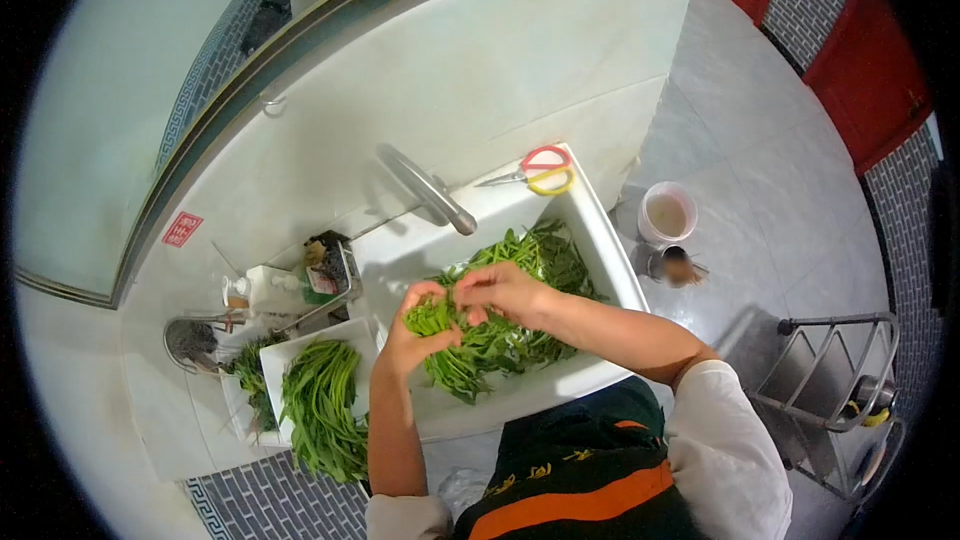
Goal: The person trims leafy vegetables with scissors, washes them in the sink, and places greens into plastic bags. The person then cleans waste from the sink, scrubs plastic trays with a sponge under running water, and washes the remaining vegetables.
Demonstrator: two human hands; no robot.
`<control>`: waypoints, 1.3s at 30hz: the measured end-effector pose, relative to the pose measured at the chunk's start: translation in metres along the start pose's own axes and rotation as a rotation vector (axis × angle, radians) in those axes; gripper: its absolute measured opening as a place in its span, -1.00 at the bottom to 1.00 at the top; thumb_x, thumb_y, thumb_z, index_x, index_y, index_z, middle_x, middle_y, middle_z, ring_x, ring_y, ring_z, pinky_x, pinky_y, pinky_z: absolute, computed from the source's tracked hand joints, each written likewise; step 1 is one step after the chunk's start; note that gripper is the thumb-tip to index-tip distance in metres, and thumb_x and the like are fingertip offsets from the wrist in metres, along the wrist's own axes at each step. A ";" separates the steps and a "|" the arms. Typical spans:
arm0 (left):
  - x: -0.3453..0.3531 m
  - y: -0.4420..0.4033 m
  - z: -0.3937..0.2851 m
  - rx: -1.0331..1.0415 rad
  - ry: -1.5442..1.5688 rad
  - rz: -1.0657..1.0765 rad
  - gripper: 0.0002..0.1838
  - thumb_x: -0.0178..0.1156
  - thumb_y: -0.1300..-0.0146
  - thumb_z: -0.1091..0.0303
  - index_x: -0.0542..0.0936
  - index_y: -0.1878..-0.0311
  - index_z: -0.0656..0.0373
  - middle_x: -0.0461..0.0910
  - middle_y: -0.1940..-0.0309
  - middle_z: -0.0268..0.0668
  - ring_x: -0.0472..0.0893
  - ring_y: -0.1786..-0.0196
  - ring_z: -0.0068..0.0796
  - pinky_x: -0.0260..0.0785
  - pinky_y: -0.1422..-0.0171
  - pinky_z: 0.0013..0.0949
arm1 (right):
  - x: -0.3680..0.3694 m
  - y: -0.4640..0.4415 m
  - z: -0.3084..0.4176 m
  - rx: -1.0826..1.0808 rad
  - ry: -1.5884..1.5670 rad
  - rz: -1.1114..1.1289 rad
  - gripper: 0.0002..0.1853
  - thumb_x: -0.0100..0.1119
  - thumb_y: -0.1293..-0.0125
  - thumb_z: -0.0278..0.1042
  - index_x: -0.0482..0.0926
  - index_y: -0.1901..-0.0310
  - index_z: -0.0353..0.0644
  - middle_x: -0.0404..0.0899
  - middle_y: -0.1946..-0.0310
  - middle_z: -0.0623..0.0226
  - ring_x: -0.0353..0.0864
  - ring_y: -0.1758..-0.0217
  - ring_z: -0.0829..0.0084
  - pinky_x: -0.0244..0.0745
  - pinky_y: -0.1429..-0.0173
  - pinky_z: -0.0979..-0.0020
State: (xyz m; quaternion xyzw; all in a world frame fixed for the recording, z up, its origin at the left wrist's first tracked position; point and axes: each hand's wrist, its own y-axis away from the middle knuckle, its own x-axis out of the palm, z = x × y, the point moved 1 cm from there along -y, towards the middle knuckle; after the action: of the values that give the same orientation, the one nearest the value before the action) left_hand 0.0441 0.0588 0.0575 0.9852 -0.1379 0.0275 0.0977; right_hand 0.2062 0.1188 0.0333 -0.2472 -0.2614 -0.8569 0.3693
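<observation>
Over the white sink (612,258), my left hand (408,338) is closed round a bunch of leafy greens (432,316), with the stem ends up near the fingers. My right hand (505,292) reaches across from the right, its fingers pinched at the top of that bunch; what exactly lies between the fingertips is hidden. More loose greens (560,262) lie in the basin below and behind both hands. A metal faucet (430,190) leans over the basin from the wall side. Scissors (545,172) with red and yellow handles rest on the sink's back right ledge.
Left of the sink, a white container (372,332) holds long-stemmed greens (325,405). Pump bottles (270,288) and a wire rack (345,275) are by the wall. A bucket (668,212) and metal canister (672,266) stand on the floor, right, near a metal rack (830,410).
</observation>
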 end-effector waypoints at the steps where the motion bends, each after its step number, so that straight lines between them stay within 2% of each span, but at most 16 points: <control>1: 0.003 -0.001 -0.006 -0.042 -0.045 -0.037 -0.42 0.12 0.13 0.69 0.21 -0.03 0.15 0.41 0.12 -0.18 0.49 0.39 -0.50 0.37 0.31 -0.47 | -0.003 -0.001 0.005 -0.046 -0.096 -0.023 -0.91 0.07 -0.09 -0.48 0.49 0.37 -0.29 0.50 0.49 0.30 0.46 0.56 0.56 0.39 0.44 0.58; 6: 0.003 0.000 0.002 -0.087 -0.053 -0.018 -0.39 0.09 0.11 0.71 0.19 -0.08 0.14 0.42 0.09 -0.13 0.49 0.41 -0.49 0.37 0.30 -0.48 | -0.018 0.015 0.048 -0.218 -0.179 -0.082 -0.92 0.08 -0.10 -0.40 0.49 0.38 -0.20 0.49 0.48 0.37 0.43 0.54 0.59 0.36 0.40 0.57; 10: -0.006 0.004 0.007 -0.131 -0.081 -0.198 -0.52 0.10 0.06 0.66 0.27 0.00 0.25 0.50 0.25 -0.13 0.51 0.39 -0.45 0.38 0.28 -0.44 | -0.052 0.019 0.037 -0.238 -0.175 0.002 -0.91 0.07 -0.11 -0.38 0.49 0.37 -0.18 0.50 0.46 0.38 0.46 0.42 0.60 0.36 0.40 0.54; 12: -0.013 0.001 0.017 -0.147 -0.117 -0.264 -0.57 0.11 0.05 0.63 0.30 0.03 0.31 0.52 0.31 -0.13 0.52 0.38 -0.43 0.38 0.27 -0.43 | -0.068 0.011 0.010 -0.098 -0.032 -0.020 -0.86 0.04 -0.14 -0.32 0.49 0.37 -0.21 0.53 0.43 0.32 0.49 0.35 0.54 0.39 0.36 0.43; 14: -0.022 -0.004 0.025 -0.036 0.137 -0.426 -0.65 0.14 0.04 0.58 0.34 0.12 0.38 0.52 0.40 -0.13 0.52 0.38 -0.40 0.37 0.25 -0.41 | -0.069 0.007 -0.009 -0.087 0.417 -0.113 -0.77 0.07 -0.10 -0.25 0.47 0.29 -0.22 0.47 0.31 0.20 0.46 0.25 0.39 0.34 0.20 0.36; 17: -0.022 -0.013 0.016 -0.053 0.296 -0.536 -0.60 0.13 0.02 0.57 0.28 0.07 0.37 0.50 0.44 -0.14 0.52 0.39 -0.38 0.37 0.25 -0.41 | -0.064 0.007 -0.024 -0.077 1.100 -0.241 -0.61 0.11 -0.04 -0.13 0.44 0.17 -0.24 0.40 0.12 0.01 0.42 0.10 0.17 0.27 -0.03 0.25; 18: -0.023 -0.014 0.015 -0.068 0.377 -0.569 -0.59 0.13 0.01 0.57 0.26 0.05 0.36 0.50 0.43 -0.14 0.52 0.40 -0.38 0.37 0.26 -0.40 | -0.056 0.008 -0.025 -0.077 1.101 -0.236 -0.61 0.11 -0.04 -0.13 0.44 0.17 -0.24 0.40 0.12 0.01 0.42 0.10 0.17 0.27 -0.03 0.25; 20: -0.019 -0.019 0.011 -0.070 0.391 -0.574 -0.56 0.12 -0.02 0.53 0.22 0.02 0.36 0.49 0.40 -0.13 0.51 0.34 -0.38 0.37 0.27 -0.39 | -0.036 0.007 -0.021 -0.407 0.840 -0.034 -0.39 0.17 0.04 -0.08 0.30 -0.01 -0.27 0.28 -0.02 -0.01 0.31 -0.04 0.11 0.16 -0.14 0.26; 24: -0.014 -0.026 0.003 -0.138 0.565 -0.555 -0.61 0.08 -0.09 0.44 0.24 0.03 0.33 0.47 0.30 -0.13 0.48 0.24 -0.37 0.37 0.19 -0.37 | -0.015 0.005 -0.023 -0.623 1.089 0.120 -0.26 0.18 0.07 -0.11 0.13 -0.12 -0.30 0.25 -0.04 0.00 0.28 -0.09 0.18 0.15 -0.16 0.35; 26: -0.016 -0.030 0.003 -0.183 0.653 -0.534 -0.63 0.06 -0.11 0.41 0.25 0.04 0.33 0.46 0.27 -0.14 0.47 0.20 -0.36 0.36 0.14 -0.35 | -0.027 -0.007 -0.030 -0.331 0.686 0.206 -0.22 0.16 0.07 -0.18 0.03 -0.15 -0.33 0.27 -0.02 0.01 0.27 -0.09 0.27 0.13 -0.17 0.41; 28: -0.017 -0.034 0.008 -0.236 0.810 -0.575 -0.65 0.06 -0.12 0.35 0.31 0.05 0.27 0.44 0.20 -0.13 0.42 0.08 -0.28 0.27 -0.03 -0.23 | -0.032 -0.011 -0.028 -0.282 0.598 0.167 -0.33 0.08 0.04 -0.24 0.11 -0.11 -0.33 0.29 0.02 0.05 0.29 -0.04 0.32 0.16 -0.13 0.44; 30: -0.018 -0.039 0.015 -0.229 0.786 -0.523 -0.65 0.06 -0.12 0.35 0.30 0.05 0.30 0.43 0.17 -0.12 0.41 0.07 -0.27 0.25 -0.06 -0.23 | -0.036 -0.009 -0.025 0.156 0.383 0.025 -0.41 0.03 0.02 -0.23 0.19 -0.06 -0.34 0.33 0.07 0.10 0.31 0.02 0.35 0.20 -0.08 0.45; 31: -0.019 -0.043 0.016 -0.220 0.758 -0.468 -0.64 0.06 -0.12 0.35 0.30 0.05 0.32 0.42 0.14 -0.11 0.41 0.05 -0.26 0.23 -0.09 -0.22 | -0.031 -0.006 -0.021 0.147 0.222 0.003 -0.58 -0.06 0.01 -0.33 0.32 0.07 -0.29 0.35 0.21 0.25 0.34 0.17 0.51 0.30 0.12 0.48; 32: -0.019 -0.046 0.017 -0.218 0.759 -0.469 -0.64 0.06 -0.12 0.35 0.30 0.05 0.32 0.42 0.14 -0.11 0.41 0.05 -0.26 0.23 -0.09 -0.22 | -0.032 -0.007 -0.020 0.147 0.224 0.005 -0.58 -0.06 0.01 -0.33 0.32 0.07 -0.29 0.35 0.21 0.25 0.34 0.17 0.51 0.30 0.12 0.48; 35: -0.015 -0.053 0.015 -0.245 0.879 -0.506 -0.74 -0.03 -0.15 0.40 0.34 0.14 0.35 0.42 0.19 -0.11 0.43 0.10 -0.28 0.28 -0.02 -0.27 | -0.043 -0.015 -0.030 0.266 0.015 -0.069 -0.77 -0.09 0.04 -0.33 0.44 0.34 -0.22 0.44 0.42 0.29 0.43 0.41 0.52 0.41 0.32 0.49; 39: -0.014 -0.052 0.007 -0.257 0.844 -0.612 -0.75 -0.14 -0.16 0.40 0.34 0.16 0.37 0.42 0.19 -0.09 0.42 0.10 -0.22 0.26 -0.04 -0.24 | -0.043 -0.007 -0.021 0.383 -0.229 -0.113 -0.75 -0.11 0.06 -0.26 0.45 0.38 -0.20 0.49 0.48 0.24 0.47 0.47 0.41 0.44 0.33 0.40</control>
State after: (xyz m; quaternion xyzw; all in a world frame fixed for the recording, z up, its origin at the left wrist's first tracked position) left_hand 0.0454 0.1104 0.0403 0.8639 0.2048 0.3741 0.2680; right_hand 0.2220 0.1313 -0.0111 -0.2533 -0.4731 -0.7771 0.3288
